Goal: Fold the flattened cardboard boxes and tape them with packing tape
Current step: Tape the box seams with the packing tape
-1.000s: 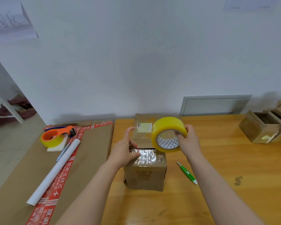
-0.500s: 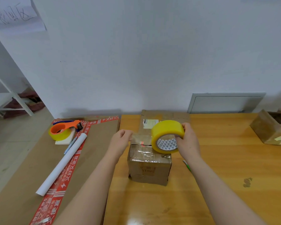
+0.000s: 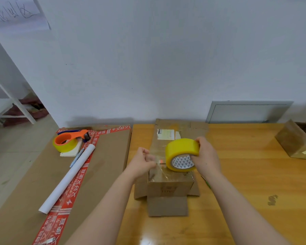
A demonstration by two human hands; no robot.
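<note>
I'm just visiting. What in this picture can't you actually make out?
All head view.
Green tool: mostly hidden behind the right forearm.
Label on the flattened cardboard: print too small.
Open cardboard box: cut off by the right edge.
Handwritten sheet: cut by the top edge, scrawl illegible.
Folded box's top: partly hidden by the tape roll and right hand.

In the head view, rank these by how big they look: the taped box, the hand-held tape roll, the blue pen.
1. Box
2. Tape roll, held above the box and nearer the camera, so it may look oversized
3. Blue pen, clearly smallest
</note>
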